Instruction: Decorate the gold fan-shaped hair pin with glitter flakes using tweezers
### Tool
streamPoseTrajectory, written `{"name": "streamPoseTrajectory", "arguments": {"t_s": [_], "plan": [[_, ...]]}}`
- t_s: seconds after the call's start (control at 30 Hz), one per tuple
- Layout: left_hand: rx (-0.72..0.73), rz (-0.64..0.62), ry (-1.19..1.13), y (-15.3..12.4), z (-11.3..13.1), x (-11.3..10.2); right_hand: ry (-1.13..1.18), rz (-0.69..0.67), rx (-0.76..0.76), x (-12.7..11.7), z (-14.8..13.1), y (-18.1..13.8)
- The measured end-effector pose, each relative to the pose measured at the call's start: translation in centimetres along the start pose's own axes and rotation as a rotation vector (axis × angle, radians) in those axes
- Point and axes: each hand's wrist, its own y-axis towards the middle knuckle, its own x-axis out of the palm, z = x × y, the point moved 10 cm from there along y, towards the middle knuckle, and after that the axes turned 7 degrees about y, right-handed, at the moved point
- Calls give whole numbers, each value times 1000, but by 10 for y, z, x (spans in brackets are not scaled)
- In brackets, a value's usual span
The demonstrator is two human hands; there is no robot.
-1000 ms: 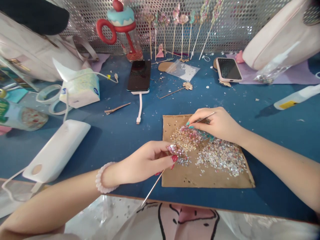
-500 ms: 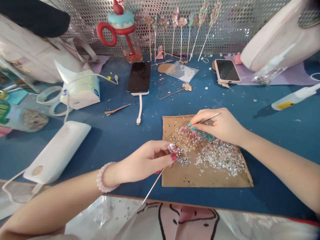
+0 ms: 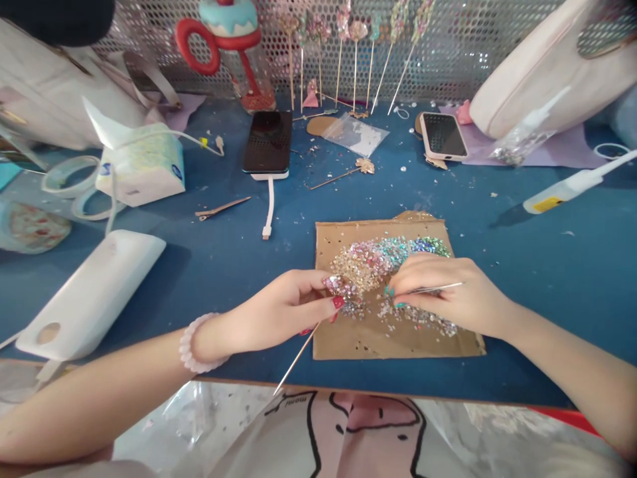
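My left hand (image 3: 293, 309) is closed on a stick ornament (image 3: 343, 285), its top covered in pink and silver rhinestones. The thin stick (image 3: 293, 364) slants down toward the table's front edge. Metal tweezers (image 3: 435, 288) sit in the pinched fingers of my right hand (image 3: 442, 289); their tip is hidden, so I cannot tell whether they grip a stone. Beneath both hands lies a cardboard sheet (image 3: 388, 344). It bears rhinestones in gold-pink (image 3: 358, 262), turquoise (image 3: 395, 249) and blue-green (image 3: 430, 245) heaps, with silver ones (image 3: 423, 318) partly under my right hand.
A white power bank (image 3: 94, 292), a tissue pack (image 3: 142, 166) and a hair clip (image 3: 221, 208) lie to the left. Two phones (image 3: 269, 143) (image 3: 444, 136) rest farther back. Finished sticks (image 3: 355, 63) stand against the perforated panel. A glue bottle (image 3: 557, 191) is at the right.
My right hand has moved from the pink and turquoise stones down and right, over the silver heap, still holding the tweezers. The view has shifted slightly; my left hand keeps its hold.
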Motion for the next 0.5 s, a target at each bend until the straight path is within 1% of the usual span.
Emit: {"name": "streamPoseTrajectory", "arguments": {"t_s": [0.37,0.5], "plan": [[8,11,-22,0,1,1,-14,-15,-46,2,0,1],[3,0,-16,0,0,2,-20,34,-36,-4,0,2]]}}
